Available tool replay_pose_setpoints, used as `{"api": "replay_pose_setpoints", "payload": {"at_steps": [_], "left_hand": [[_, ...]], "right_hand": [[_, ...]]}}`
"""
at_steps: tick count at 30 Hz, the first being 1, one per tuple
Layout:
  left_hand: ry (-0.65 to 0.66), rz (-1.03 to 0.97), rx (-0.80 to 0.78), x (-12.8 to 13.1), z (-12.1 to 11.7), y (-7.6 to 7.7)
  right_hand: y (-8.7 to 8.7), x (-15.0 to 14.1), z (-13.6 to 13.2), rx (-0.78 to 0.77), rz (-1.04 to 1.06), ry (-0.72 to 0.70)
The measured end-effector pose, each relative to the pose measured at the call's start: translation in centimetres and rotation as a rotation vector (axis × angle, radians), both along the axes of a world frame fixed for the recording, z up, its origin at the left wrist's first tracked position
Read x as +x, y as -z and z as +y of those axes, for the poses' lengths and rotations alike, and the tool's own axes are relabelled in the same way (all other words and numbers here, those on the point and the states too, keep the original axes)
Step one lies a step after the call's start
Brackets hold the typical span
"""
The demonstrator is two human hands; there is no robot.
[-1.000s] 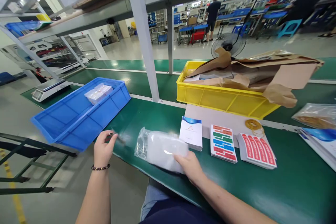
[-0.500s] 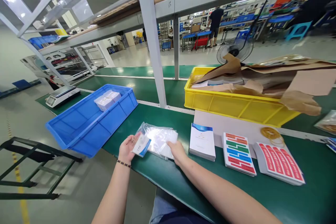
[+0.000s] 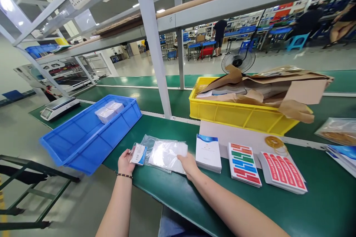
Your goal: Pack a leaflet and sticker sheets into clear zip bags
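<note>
Fingers (image 3: 128,152) closed: left hand (image 3: 125,163) on flat rectangular card (image 3: 138,154), right hand (image 3: 190,165) on thin glossy plastic (image 3: 165,154)

Person's left hand (image 3: 126,162) holds a blue-and-white badge card (image 3: 139,154); right hand (image 3: 188,164) grips the right end of whitish plastic bags (image 3: 164,154) on the green workbench (image 3: 172,189). Booklet stack (image 3: 208,153) beside right hand; blue crate (image 3: 97,148) left, yellow crate (image 3: 239,114) behind.

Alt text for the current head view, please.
A person's left hand holds a small blue-and-white packet while the right hand grips white and clear plastic packaging on a green table. Printed stacks lie to the right, a yellow bin behind them; a blue bin sits left.
</note>
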State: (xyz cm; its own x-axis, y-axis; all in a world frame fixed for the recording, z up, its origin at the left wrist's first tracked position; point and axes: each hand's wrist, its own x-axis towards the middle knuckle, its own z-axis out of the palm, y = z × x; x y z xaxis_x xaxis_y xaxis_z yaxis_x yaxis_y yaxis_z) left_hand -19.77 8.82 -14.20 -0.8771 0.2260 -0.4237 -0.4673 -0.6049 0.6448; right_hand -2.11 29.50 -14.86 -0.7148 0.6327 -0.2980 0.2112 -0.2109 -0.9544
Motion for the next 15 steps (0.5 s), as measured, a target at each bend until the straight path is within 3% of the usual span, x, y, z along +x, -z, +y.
{"api": "replay_pose_setpoints", "payload": {"at_steps": [8,15], "left_hand": [[-0.172,0.091,-0.082,-2.0,0.6,-0.2],[-0.158,0.154,-0.134,-1.0,1.0,-0.2]], "right_hand": [[-0.4,-1.7,0.4,0.113,-0.003,-0.029],[-1.5,1.3,-0.4,0.254,0.005,-0.031]]}}
